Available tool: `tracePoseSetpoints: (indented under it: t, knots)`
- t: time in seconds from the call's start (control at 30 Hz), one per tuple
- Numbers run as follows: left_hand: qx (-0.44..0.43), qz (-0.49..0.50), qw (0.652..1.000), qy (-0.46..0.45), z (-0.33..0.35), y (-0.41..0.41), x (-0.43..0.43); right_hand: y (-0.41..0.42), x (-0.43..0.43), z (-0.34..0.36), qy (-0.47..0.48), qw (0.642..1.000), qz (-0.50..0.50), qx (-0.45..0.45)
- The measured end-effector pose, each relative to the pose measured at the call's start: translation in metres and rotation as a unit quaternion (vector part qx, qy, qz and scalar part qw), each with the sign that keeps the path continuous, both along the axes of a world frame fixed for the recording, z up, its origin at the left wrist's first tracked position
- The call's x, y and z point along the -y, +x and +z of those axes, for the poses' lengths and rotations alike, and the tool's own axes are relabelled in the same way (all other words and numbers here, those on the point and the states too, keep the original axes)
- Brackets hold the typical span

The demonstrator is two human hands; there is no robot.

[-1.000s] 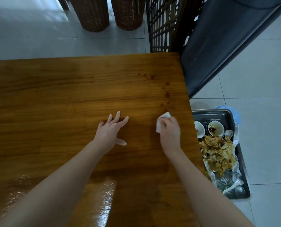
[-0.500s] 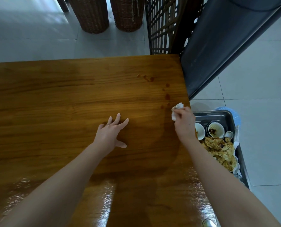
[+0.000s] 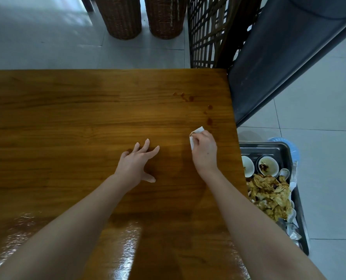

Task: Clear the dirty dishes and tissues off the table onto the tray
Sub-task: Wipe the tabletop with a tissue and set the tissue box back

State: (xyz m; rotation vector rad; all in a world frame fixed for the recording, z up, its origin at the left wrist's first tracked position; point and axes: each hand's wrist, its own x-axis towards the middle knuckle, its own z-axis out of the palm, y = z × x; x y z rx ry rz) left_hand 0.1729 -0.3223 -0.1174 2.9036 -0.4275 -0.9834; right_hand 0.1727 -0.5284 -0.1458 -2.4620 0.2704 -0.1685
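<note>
Gleaming wooden table (image 3: 77, 110), dark spots (image 3: 209, 121), tiled floor (image 3: 319, 110)

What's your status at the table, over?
Right hand pinching tissue on table. Left hand flat, open. Brown spots beyond tissue. Tray loaded beside table.

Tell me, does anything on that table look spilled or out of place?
Yes: reddish-brown drops dot the wooden table near its far right corner, in a loose trail toward the edge. They look like spilled sauce. The nearest drop lies just beyond the white tissue pinched in the right hand.
</note>
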Motion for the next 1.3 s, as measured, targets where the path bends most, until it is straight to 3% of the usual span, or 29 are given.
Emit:
tracePoseSetpoints:
  t: [0.13, 0.4, 0.77, 1.07, 1.3]
  knots:
    - [0.003, 0.007, 1.000, -0.013, 0.000, -0.001, -0.001, 0.009, 0.024, -0.003, 0.022, 0.998, 0.054, 0.007]
    - [0.014, 0.016, 0.999, -0.029, 0.001, -0.003, -0.001, 0.053, 0.060, 0.001, -0.028, 0.999, 0.019, -0.010]
    - [0.010, 0.011, 1.000, -0.019, -0.005, 0.000, -0.003, 0.092, 0.048, 0.005, -0.024, 0.999, -0.037, -0.006]
    - [0.001, 0.008, 1.000, -0.017, 0.000, -0.001, -0.001, 0.035, 0.028, -0.011, -0.062, 0.994, 0.085, 0.032]
    - [-0.014, 0.003, 1.000, -0.004, 0.003, 0.000, 0.000, 0.089, 0.031, -0.003, -0.085, 0.992, 0.095, 0.010]
